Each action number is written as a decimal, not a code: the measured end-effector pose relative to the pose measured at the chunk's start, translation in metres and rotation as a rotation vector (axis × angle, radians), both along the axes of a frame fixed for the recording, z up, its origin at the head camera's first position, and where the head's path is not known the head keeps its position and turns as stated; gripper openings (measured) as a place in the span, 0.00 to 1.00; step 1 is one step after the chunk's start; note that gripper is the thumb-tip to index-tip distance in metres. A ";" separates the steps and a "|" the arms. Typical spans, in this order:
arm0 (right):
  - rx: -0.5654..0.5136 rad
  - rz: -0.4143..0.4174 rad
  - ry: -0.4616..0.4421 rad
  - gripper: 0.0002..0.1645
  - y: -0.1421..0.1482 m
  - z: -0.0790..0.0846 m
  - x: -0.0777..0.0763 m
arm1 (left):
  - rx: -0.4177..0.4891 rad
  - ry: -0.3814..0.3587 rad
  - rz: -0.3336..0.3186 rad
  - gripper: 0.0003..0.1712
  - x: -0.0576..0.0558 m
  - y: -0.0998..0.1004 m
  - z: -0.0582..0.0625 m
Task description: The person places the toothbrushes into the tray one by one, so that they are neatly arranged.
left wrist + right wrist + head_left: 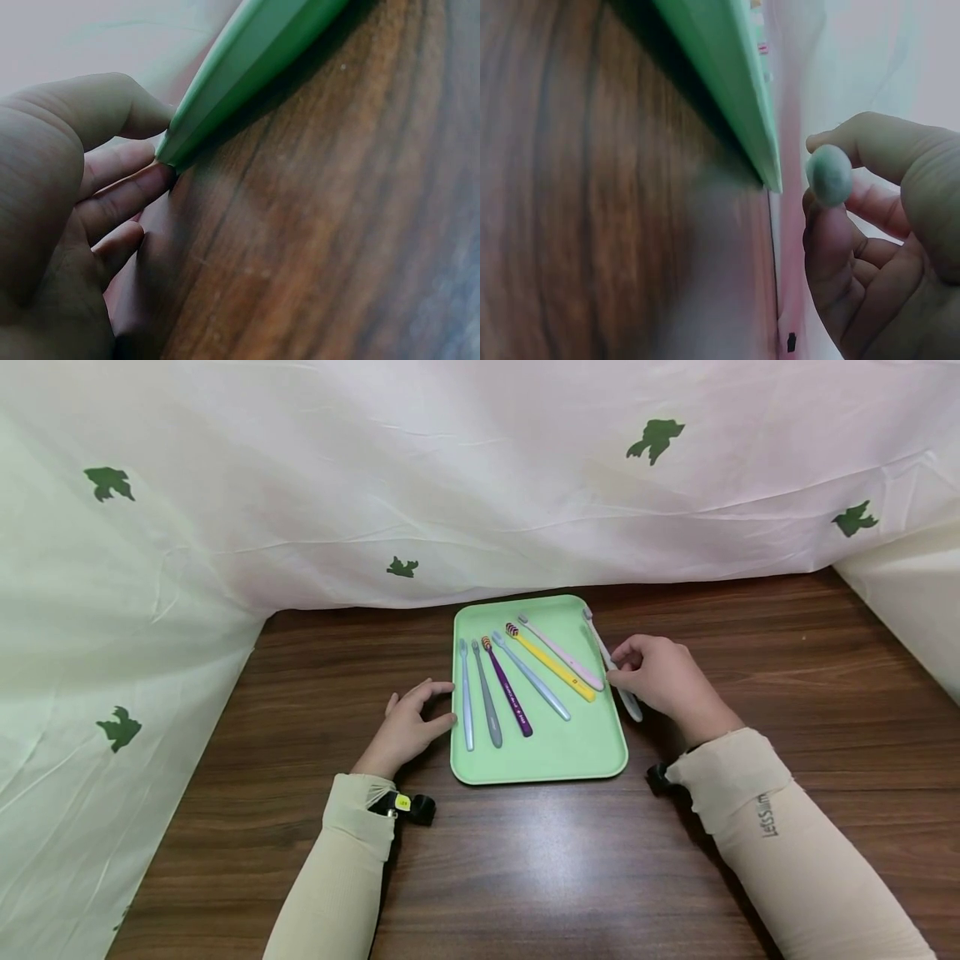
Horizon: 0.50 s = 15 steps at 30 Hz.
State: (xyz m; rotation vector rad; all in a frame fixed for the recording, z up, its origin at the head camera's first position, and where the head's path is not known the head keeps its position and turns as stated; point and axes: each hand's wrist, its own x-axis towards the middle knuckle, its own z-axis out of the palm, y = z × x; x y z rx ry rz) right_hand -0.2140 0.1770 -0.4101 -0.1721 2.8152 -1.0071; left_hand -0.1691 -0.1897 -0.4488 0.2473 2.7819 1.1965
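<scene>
My right hand pinches a pale grey-white toothbrush between thumb and fingers, at the right rim of a light green tray. Its head points away from me, and the rounded handle end faces the right wrist camera. On the tray, several toothbrushes lie side by side: light blue, grey, purple, blue-grey, yellow and pink. My left hand touches the tray's left edge with extended fingers and thumb.
The tray lies on a dark brown wooden table. A white cloth with green leaf-like shapes hangs behind the table and along its sides. Each wrist wears a black strap, such as the left strap.
</scene>
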 end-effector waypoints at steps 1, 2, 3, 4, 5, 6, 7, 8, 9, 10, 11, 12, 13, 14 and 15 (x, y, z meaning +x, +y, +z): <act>-0.002 0.005 0.005 0.17 -0.001 0.000 0.001 | -0.001 0.000 0.000 0.26 0.000 0.000 0.000; -0.005 0.012 0.009 0.17 -0.002 0.001 0.001 | -0.002 -0.001 -0.001 0.26 0.000 0.000 0.000; -0.009 0.019 0.012 0.17 -0.004 0.001 0.002 | -0.003 0.000 0.000 0.26 0.000 0.000 0.000; -0.012 0.026 0.015 0.16 -0.005 0.001 0.003 | -0.003 0.000 -0.001 0.26 0.000 0.000 0.000; -0.015 0.034 0.019 0.16 -0.006 0.001 0.003 | -0.004 0.001 -0.001 0.26 0.000 0.000 0.000; -0.019 0.042 0.024 0.16 -0.008 0.001 0.004 | -0.003 0.000 0.000 0.26 0.000 0.000 0.000; -0.022 0.048 0.025 0.15 -0.009 0.001 0.004 | -0.003 0.000 0.000 0.26 -0.001 0.000 -0.001; -0.025 0.054 0.027 0.15 -0.010 0.002 0.005 | -0.002 0.001 -0.001 0.26 -0.001 0.000 -0.001; -0.028 0.059 0.033 0.15 -0.012 0.002 0.006 | -0.001 0.002 -0.001 0.26 -0.001 0.000 -0.001; -0.028 0.064 0.038 0.14 -0.013 0.002 0.006 | -0.001 0.002 -0.001 0.26 -0.001 0.000 -0.001; -0.027 0.068 0.042 0.14 -0.015 0.003 0.007 | -0.001 0.002 -0.001 0.26 -0.001 0.000 -0.001; -0.026 0.072 0.046 0.14 -0.016 0.003 0.008 | -0.001 0.000 -0.001 0.26 -0.001 0.000 -0.001; -0.024 0.076 0.049 0.13 -0.018 0.004 0.009 | -0.002 -0.001 0.000 0.26 -0.001 0.000 -0.002; -0.025 0.080 0.050 0.13 -0.019 0.004 0.010 | -0.003 -0.002 0.000 0.26 -0.001 0.000 -0.001; -0.025 0.083 0.051 0.13 -0.020 0.005 0.011 | -0.003 -0.003 0.000 0.26 -0.001 0.000 -0.002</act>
